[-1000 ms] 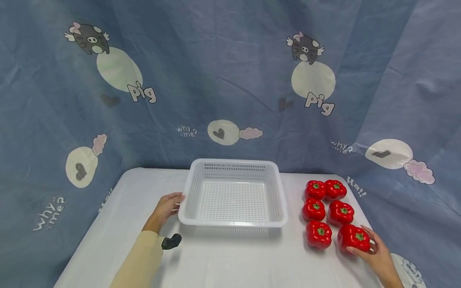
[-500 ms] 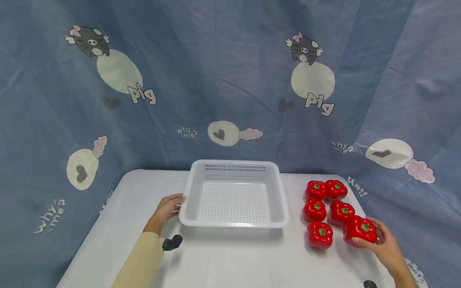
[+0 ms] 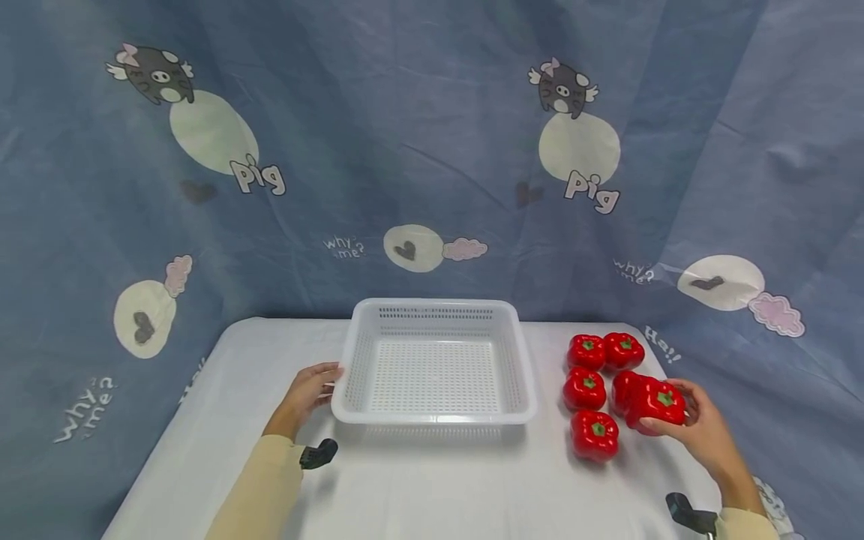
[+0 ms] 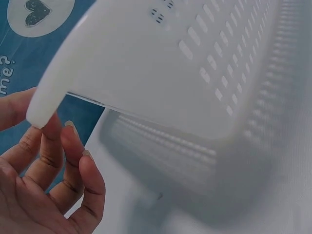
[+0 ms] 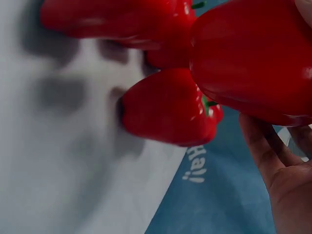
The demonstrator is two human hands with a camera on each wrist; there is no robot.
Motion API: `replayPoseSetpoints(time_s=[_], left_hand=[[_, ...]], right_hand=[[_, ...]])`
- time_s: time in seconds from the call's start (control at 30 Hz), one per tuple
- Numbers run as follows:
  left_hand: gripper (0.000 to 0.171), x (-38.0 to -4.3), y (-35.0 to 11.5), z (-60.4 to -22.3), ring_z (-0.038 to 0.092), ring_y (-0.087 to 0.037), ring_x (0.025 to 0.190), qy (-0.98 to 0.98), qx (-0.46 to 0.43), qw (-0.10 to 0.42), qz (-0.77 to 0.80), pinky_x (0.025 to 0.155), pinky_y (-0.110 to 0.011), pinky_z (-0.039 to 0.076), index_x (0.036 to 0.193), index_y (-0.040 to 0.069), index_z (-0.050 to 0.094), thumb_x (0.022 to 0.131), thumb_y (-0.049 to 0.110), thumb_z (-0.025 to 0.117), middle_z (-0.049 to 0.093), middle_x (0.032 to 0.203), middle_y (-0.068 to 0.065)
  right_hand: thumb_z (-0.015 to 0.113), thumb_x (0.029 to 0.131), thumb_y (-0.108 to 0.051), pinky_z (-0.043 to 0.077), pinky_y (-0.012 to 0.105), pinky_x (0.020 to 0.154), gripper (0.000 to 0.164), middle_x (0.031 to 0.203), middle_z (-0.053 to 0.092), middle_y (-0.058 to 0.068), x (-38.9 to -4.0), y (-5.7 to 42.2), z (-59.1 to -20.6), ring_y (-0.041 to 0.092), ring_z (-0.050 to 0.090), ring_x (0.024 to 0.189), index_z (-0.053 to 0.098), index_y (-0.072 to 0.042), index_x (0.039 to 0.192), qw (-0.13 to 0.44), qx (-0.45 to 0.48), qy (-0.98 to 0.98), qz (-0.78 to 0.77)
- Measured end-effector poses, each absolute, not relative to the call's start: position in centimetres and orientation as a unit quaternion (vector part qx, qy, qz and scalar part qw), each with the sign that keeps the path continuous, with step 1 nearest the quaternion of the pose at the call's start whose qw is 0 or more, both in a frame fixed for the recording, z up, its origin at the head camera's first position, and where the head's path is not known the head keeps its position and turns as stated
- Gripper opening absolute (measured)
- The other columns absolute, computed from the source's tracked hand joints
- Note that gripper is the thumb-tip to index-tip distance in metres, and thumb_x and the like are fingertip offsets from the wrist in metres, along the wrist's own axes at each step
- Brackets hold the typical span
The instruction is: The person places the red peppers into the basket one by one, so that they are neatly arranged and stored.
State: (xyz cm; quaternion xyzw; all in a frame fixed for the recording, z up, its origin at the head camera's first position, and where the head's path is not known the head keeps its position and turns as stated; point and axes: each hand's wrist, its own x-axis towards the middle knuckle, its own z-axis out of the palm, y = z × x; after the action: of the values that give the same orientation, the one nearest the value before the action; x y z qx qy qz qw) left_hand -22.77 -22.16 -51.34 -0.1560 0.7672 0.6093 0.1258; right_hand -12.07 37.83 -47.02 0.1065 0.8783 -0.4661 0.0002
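Note:
My left hand (image 3: pixel 309 396) pinches the left rim of a white perforated plastic basket (image 3: pixel 432 418). In the left wrist view the thumb lies on the outer lip (image 4: pixel 51 90) and fingers curl beneath it. On the right side, my right hand (image 3: pixel 705 427) grips a large red bell pepper (image 3: pixel 655 406) between thumb and fingers. The right wrist view shows this held pepper (image 5: pixel 253 58) raised above the table, partly covering another red pepper (image 3: pixel 621 390) behind it. More red peppers with green stems stand beside it, one at the front (image 3: pixel 594 436) and one behind that (image 3: pixel 584 390).
Two further peppers, a left one (image 3: pixel 586 352) and a right one (image 3: pixel 623 351), stand at the back right. A white cloth (image 3: pixel 432 487) covers the table. Behind it hangs a blue curtain (image 3: pixel 432 150) with pig prints. Black camera mounts (image 3: pixel 319 454) stick out from both wrists.
The right hand has lifted the front right pepper from its spot and carried it back and slightly left, over its neighbour. The left hand stays on the basket rim.

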Motion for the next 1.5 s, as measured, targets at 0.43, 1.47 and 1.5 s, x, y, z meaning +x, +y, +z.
replayPoseSetpoints(time_s=[0.43, 1.47, 1.5], left_hand=[[0.049, -22.9, -22.3, -51.5, 0.059, -0.018, 0.093, 0.764, -0.16, 0.132, 0.611, 0.084, -0.035, 0.047, 0.136, -0.001, 0.048, 0.097, 0.026, 0.056, 0.062, 0.118, -0.013], [0.05, -23.0, -22.5, -51.4, 0.058, -0.023, 0.098, 0.77, -0.161, 0.135, 0.603, 0.085, -0.037, 0.048, 0.135, 0.001, 0.051, 0.096, 0.03, 0.06, 0.062, 0.119, -0.013], [0.049, -23.0, -22.5, -51.4, 0.058, -0.023, 0.098, 0.77, -0.161, 0.135, 0.602, 0.085, -0.037, 0.048, 0.135, 0.001, 0.051, 0.096, 0.03, 0.06, 0.062, 0.118, -0.013]], right_hand=[[0.08, 0.078, -0.035, 0.054, 0.051, 0.08, 0.095, 0.14, 0.032, 0.032, -14.5, 36.1, -45.1, 0.052, 0.038, 0.12, 0.026, -0.007, 0.15, 0.03, 0.044, 0.893, -0.448], [0.087, 0.068, -0.032, 0.054, 0.051, 0.082, 0.099, 0.138, 0.037, 0.024, -22.1, 28.7, -42.6, 0.047, 0.036, 0.125, 0.031, -0.015, 0.147, 0.066, -0.002, 0.891, -0.449], [0.087, 0.069, -0.032, 0.054, 0.051, 0.082, 0.098, 0.139, 0.036, 0.024, -22.3, 28.4, -42.6, 0.047, 0.035, 0.125, 0.031, -0.015, 0.147, 0.068, -0.005, 0.888, -0.454]])
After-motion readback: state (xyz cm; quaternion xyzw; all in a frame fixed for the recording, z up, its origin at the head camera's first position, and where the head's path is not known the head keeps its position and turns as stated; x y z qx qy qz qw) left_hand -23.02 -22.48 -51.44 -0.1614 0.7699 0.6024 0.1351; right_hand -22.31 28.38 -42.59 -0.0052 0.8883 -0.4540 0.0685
